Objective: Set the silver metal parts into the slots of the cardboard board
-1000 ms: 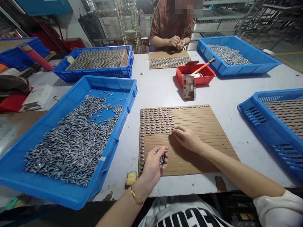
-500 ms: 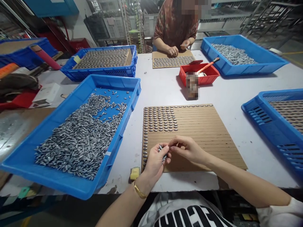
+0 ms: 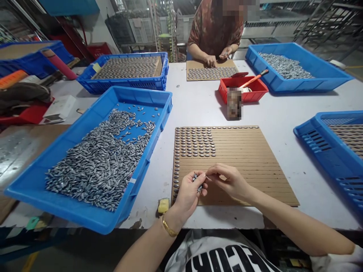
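My left hand (image 3: pixel 188 192) is curled around several small grey spindle-shaped metal pieces (image 3: pixel 200 187), which show between thumb and fingers. Touching its fingertips is my right hand (image 3: pixel 231 182), pinched closed; whatever lies in that pinch is too small to make out. Both hands hover over the near part of a grooved cardboard sheet (image 3: pixel 244 162). Rows of the same pieces (image 3: pixel 195 142) fill the sheet's far left corner, with single lines along its left and far edges. Left of it, a blue tray (image 3: pixel 163 113) holds a large heap of loose pieces (image 3: pixel 96 166).
Across the table a person (image 3: pixel 215 34) works at another cardboard sheet (image 3: pixel 195 64). A red box (image 3: pixel 256 96) with an orange-handled tool stands mid-table. Blue crates (image 3: pixel 314 151) flank the right side. A yellow block (image 3: pixel 163 206) sits by the sheet's near left corner.
The whole view has shifted slightly, so the scene sits a little further right. My hands stay together at the fingertips, and the right fingers have changed their pinch slightly.
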{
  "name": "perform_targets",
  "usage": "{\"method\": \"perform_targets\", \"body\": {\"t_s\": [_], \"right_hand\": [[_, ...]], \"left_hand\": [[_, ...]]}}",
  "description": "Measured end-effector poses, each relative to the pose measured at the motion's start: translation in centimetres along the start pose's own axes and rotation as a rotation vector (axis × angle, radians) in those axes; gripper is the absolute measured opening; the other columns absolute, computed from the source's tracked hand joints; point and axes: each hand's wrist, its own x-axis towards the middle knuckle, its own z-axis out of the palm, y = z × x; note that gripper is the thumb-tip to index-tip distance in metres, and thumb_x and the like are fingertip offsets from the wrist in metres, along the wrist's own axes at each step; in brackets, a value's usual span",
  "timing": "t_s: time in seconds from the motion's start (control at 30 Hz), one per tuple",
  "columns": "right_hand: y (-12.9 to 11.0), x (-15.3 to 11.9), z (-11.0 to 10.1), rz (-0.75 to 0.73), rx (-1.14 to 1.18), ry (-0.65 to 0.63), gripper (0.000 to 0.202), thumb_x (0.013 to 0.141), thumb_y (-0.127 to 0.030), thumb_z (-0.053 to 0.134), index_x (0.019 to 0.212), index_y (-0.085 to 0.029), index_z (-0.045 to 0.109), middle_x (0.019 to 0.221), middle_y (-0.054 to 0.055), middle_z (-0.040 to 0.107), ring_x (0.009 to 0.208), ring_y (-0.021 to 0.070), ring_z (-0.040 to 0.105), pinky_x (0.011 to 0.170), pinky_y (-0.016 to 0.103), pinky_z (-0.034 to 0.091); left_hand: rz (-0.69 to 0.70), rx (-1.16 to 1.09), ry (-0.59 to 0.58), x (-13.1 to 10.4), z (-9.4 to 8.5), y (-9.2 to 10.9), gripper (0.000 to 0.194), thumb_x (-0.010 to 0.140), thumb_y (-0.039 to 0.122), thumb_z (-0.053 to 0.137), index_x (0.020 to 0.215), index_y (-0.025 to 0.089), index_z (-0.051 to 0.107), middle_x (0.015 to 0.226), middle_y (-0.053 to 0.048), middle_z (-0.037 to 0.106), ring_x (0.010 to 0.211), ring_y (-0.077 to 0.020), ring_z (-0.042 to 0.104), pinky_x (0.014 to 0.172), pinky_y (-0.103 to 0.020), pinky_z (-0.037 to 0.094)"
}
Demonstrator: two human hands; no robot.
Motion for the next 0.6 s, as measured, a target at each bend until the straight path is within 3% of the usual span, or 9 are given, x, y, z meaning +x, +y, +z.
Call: {"method": "perform_targets", "body": {"t_s": [0.23, 0.4, 0.6], "right_hand": [[-0.2, 0.1, 0.5, -0.121, -0.150, 0.047, 0.019, 0.094, -0.018, 0.045, 0.099, -0.023, 0.063, 0.089, 0.006, 0.065, 0.079, 0.0152, 0.060, 0.069, 0.028, 0.050], [0.5, 0.7, 0.6, -0.119, -0.150, 0.150, 0.015, 0.092, -0.014, 0.048, 0.091, -0.021, 0.062, 0.084, 0.005, 0.065, 0.070, 0.0131, 0.058, 0.059, 0.024, 0.046], [3.0, 1.5, 1.7, -0.159, -0.267, 0.154, 0.016, 0.091, -0.012, 0.050, 0.093, -0.021, 0.062, 0.087, 0.005, 0.066, 0.076, 0.0138, 0.060, 0.064, 0.025, 0.048]], "left_hand": [[-0.027, -0.058, -0.002, 0.0, -0.1, 0.1, 0.027, 0.075, 0.037, 0.070, 0.080, 0.013, 0.059, 0.068, 0.000, 0.054, 0.053, -0.0050, 0.043, 0.039, -0.015, 0.026], [-0.072, -0.252, 0.074, -0.1, -0.8, 2.0, 0.024, 0.081, 0.033, 0.057, 0.091, 0.011, 0.063, 0.069, -0.002, 0.053, 0.050, -0.0072, 0.046, 0.035, -0.016, 0.027], [0.178, -0.271, 0.128, -0.9, -4.0, 5.7, 0.023, 0.079, 0.019, 0.062, 0.101, 0.014, 0.060, 0.076, -0.002, 0.056, 0.055, -0.0066, 0.049, 0.039, -0.014, 0.033]]}}
